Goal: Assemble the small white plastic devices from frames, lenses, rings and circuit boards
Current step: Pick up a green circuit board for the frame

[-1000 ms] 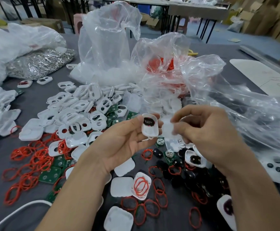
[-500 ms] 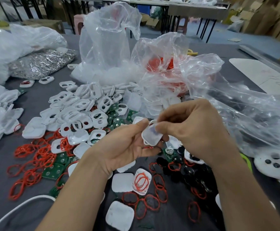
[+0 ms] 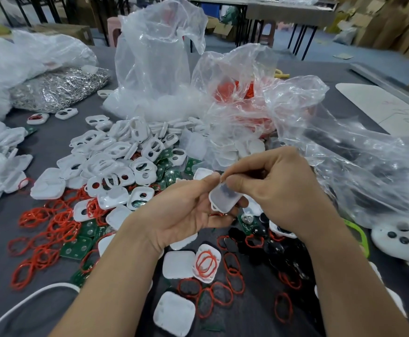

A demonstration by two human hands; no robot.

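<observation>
White plastic, rounded at the corners, is what both hands close on: a small white device held above the near middle of the grey table, its pale, slightly see-through face turned up and a dark patch showing through that face. The left hand cradles it from below and from the left, thumb laid along its upper left edge and fingers curled under it, where they are mostly hidden. The right hand comes in from the right and pinches the upper right edge between thumb and bent forefinger, the other fingers folded into the palm. What the dark patch is cannot be made out (the part is small and blurred), and a trace of red shows just under its lower edge. Beyond the hands lies a heap of white frames with green circuit boards poking out from under it. Loose red rings spread to the left, and black lenses sit below the right wrist, partly covered by it. Clear plastic bags stand behind, their contents veiled. A white shell with rings in it lies beside a closed white cover.
</observation>
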